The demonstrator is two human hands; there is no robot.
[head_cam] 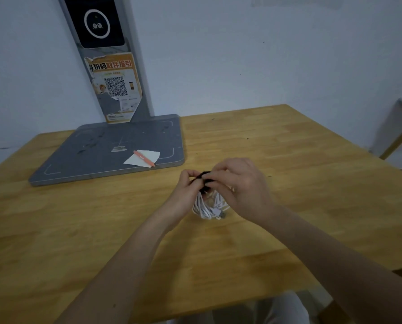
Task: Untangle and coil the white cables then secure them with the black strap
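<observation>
Both forearms reach in over the wooden table (288, 146). Left hand (188, 187) and right hand (242, 183) each pinch an end of the black strap (204, 176), btwn their fingertips. White cables (208, 206), already coiled, hang just below both hands, plug end toward the right wrist. Risk, imo: strap slips before it's closed w/ only fingertip pinches, so loops spring apart and re-tangle.

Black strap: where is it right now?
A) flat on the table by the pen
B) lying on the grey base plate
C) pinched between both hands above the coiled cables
C: fingers of the left hand and right hand pinch the black strap above the white cables.
</observation>
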